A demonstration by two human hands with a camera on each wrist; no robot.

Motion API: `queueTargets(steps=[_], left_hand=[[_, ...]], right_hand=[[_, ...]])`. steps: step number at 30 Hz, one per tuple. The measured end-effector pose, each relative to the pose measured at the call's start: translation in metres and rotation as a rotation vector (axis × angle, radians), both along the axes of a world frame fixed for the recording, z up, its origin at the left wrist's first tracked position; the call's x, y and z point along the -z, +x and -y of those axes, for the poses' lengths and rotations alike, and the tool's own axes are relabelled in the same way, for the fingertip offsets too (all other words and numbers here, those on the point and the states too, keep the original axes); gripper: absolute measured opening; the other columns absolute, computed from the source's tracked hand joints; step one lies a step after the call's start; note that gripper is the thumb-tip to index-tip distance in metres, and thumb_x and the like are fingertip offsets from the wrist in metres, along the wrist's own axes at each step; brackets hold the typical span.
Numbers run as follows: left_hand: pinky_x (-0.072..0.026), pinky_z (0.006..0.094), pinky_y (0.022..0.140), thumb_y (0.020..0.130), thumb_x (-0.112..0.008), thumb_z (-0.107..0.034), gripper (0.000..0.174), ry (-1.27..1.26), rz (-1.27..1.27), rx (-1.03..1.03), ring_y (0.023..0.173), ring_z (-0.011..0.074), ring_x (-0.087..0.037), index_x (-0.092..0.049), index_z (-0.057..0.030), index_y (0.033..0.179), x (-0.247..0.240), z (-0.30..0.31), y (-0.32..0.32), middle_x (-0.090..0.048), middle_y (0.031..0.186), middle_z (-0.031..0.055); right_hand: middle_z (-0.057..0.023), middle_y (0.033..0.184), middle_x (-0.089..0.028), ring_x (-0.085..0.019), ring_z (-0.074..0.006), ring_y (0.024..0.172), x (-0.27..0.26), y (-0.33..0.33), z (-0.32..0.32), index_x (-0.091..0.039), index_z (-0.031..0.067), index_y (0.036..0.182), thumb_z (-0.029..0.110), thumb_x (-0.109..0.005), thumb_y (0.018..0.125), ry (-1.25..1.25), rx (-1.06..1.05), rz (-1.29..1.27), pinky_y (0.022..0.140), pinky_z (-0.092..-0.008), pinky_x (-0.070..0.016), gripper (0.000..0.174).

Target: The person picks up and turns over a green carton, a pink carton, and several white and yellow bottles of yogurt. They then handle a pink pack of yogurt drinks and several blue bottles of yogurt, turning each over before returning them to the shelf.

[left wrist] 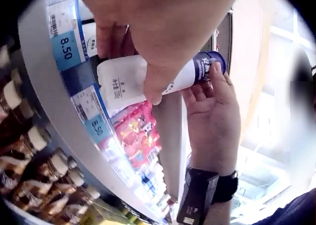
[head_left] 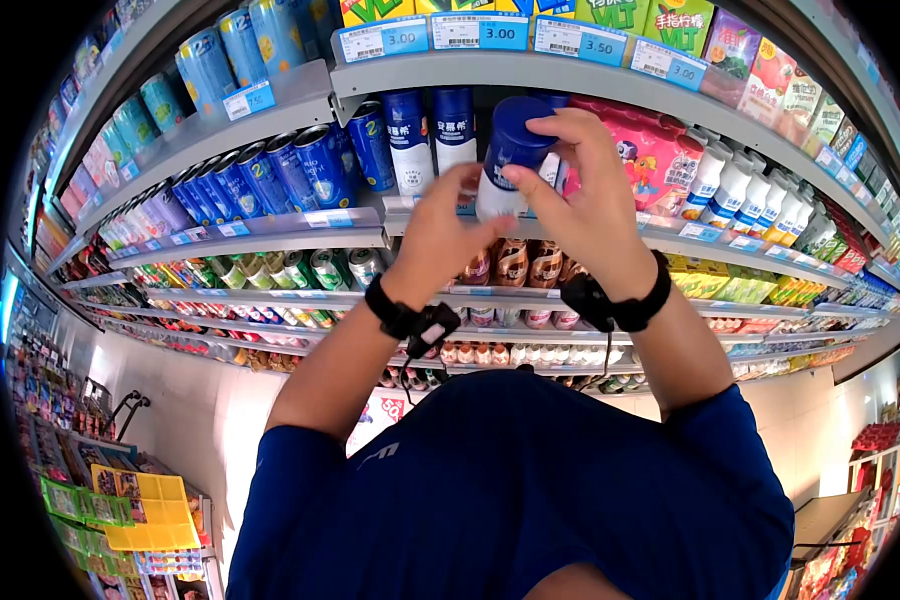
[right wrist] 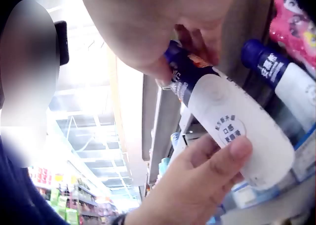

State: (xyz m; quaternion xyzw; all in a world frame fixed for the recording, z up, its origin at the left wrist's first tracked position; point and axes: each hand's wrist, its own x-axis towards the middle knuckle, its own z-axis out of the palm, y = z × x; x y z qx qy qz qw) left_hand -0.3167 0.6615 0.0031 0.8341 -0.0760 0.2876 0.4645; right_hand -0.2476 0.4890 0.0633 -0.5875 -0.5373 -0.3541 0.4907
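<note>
Both hands hold a white yogurt drink bottle [head_left: 496,190] with a dark blue top, tilted in front of the shelf. My left hand [head_left: 438,235] grips its white lower body, thumb along one side, as the left wrist view also shows. Up at the blue cap, my right hand [head_left: 598,195] pinches the bottle between thumb and fingers. In the right wrist view the bottle's white side [right wrist: 237,128] shows round printed text. Matching bottles [head_left: 407,140] stand upright on the shelf right behind, to the left of the hands.
Blue cans [head_left: 260,180] line the shelf at left. Pink packs [head_left: 645,150] and small white bottles [head_left: 740,190] stand at right. Above runs a shelf edge with price tags [head_left: 500,33]; below are brown-drink bottles [head_left: 512,263]. A yellow rack [head_left: 150,505] stands at lower left.
</note>
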Motion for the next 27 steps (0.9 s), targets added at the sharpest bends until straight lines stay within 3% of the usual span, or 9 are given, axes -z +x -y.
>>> queueTargets(steps=[2, 5, 7, 10, 12, 13, 15, 21, 27], left_hand=[[-0.0493, 0.0434, 0.094, 0.067, -0.092, -0.025, 0.074, 0.275, 0.298, -0.262, 0.106, 0.0350, -0.060, -0.055, 0.0030, 0.125, 0.001, -0.012, 0.021, -0.064, 0.112, 0.0176], [-0.0460, 0.0437, 0.096, 0.065, -0.093, -0.026, 0.072, 0.446, 0.362, -0.444, 0.113, 0.0347, -0.055, -0.057, 0.0024, 0.121, -0.010, -0.009, 0.024, -0.062, 0.117, 0.0149], [-0.0418, 0.0461, 0.101, 0.062, -0.094, -0.028, 0.080, 0.470, 0.388, -0.451, 0.117, 0.0385, -0.051, -0.055, 0.0022, 0.124, -0.006, -0.010, 0.032, -0.059, 0.121, 0.0147], [-0.0370, 0.0508, 0.107, 0.062, -0.093, -0.031, 0.091, 0.531, 0.475, -0.525, 0.128, 0.0412, -0.046, -0.049, 0.0023, 0.134, -0.002, -0.007, 0.034, -0.053, 0.134, 0.0161], [-0.0251, 0.0570, 0.116, 0.064, -0.092, -0.037, 0.104, 0.630, 0.480, -0.564, 0.143, 0.0444, -0.032, -0.040, 0.0010, 0.146, -0.002, -0.007, 0.033, -0.041, 0.151, 0.0178], [-0.0251, 0.0570, 0.116, 0.064, -0.092, -0.037, 0.104, 0.631, 0.480, -0.563, 0.143, 0.0444, -0.032, -0.040, 0.0010, 0.146, -0.002, -0.008, 0.034, -0.041, 0.151, 0.0178], [-0.0140, 0.0601, 0.120, 0.067, -0.089, -0.042, 0.109, 0.699, 0.458, -0.531, 0.151, 0.0444, -0.019, -0.034, -0.0010, 0.152, -0.001, -0.012, 0.034, -0.032, 0.160, 0.0187], [-0.0127, 0.0602, 0.120, 0.071, -0.086, -0.044, 0.103, 0.718, 0.404, -0.510, 0.151, 0.0447, -0.019, -0.036, -0.0038, 0.152, -0.003, -0.012, 0.034, -0.031, 0.161, 0.0187], [-0.0198, 0.0613, 0.117, 0.073, -0.086, -0.039, 0.092, 0.684, 0.441, -0.456, 0.149, 0.0450, -0.025, -0.043, -0.0022, 0.146, 0.003, -0.011, 0.023, -0.034, 0.158, 0.0200]], right_hand=[[-0.0185, 0.113, -0.060, -0.061, -0.0382, 0.104, -0.001, 0.010, -0.005, -0.062, 0.0045, 0.117, 0.010, -0.081, 0.079, 0.019, 0.053, 0.102, 0.087, -0.0427, -0.0525, 0.043], [-0.0178, 0.115, -0.061, -0.060, -0.0386, 0.104, 0.002, 0.018, -0.011, -0.062, 0.0047, 0.117, 0.013, -0.082, 0.078, 0.026, 0.108, 0.185, 0.089, -0.0444, -0.0518, 0.045], [-0.0173, 0.115, -0.061, -0.060, -0.0389, 0.104, 0.005, 0.026, -0.014, -0.062, 0.0045, 0.117, 0.014, -0.083, 0.077, 0.015, 0.111, 0.162, 0.090, -0.0450, -0.0513, 0.046], [-0.0161, 0.115, -0.062, -0.060, -0.0366, 0.103, 0.005, 0.036, -0.019, -0.063, 0.0060, 0.116, 0.019, -0.082, 0.078, -0.045, 0.282, 0.258, 0.093, -0.0454, -0.0475, 0.044], [-0.0156, 0.114, -0.062, -0.058, -0.0340, 0.106, 0.001, 0.040, -0.020, -0.064, 0.0092, 0.116, 0.024, -0.080, 0.079, -0.138, 0.306, 0.293, 0.096, -0.0468, -0.0425, 0.042], [-0.0156, 0.114, -0.062, -0.058, -0.0340, 0.106, 0.000, 0.043, -0.021, -0.064, 0.0092, 0.116, 0.024, -0.080, 0.079, -0.137, 0.307, 0.291, 0.096, -0.0468, -0.0425, 0.042], [-0.0157, 0.115, -0.063, -0.055, -0.0348, 0.110, 0.000, 0.049, -0.025, -0.065, 0.0109, 0.120, 0.027, -0.082, 0.079, -0.114, 0.394, 0.371, 0.099, -0.0497, -0.0381, 0.047], [-0.0159, 0.122, -0.061, -0.053, -0.0407, 0.115, -0.005, 0.068, -0.034, -0.066, 0.0166, 0.128, 0.035, -0.076, 0.081, -0.148, 0.609, 0.400, 0.099, -0.0573, -0.0377, 0.051], [-0.0175, 0.128, -0.060, -0.052, -0.0418, 0.121, -0.002, 0.073, -0.040, -0.066, 0.0129, 0.128, 0.035, -0.071, 0.085, -0.185, 0.583, 0.309, 0.103, -0.0584, -0.0360, 0.048]])
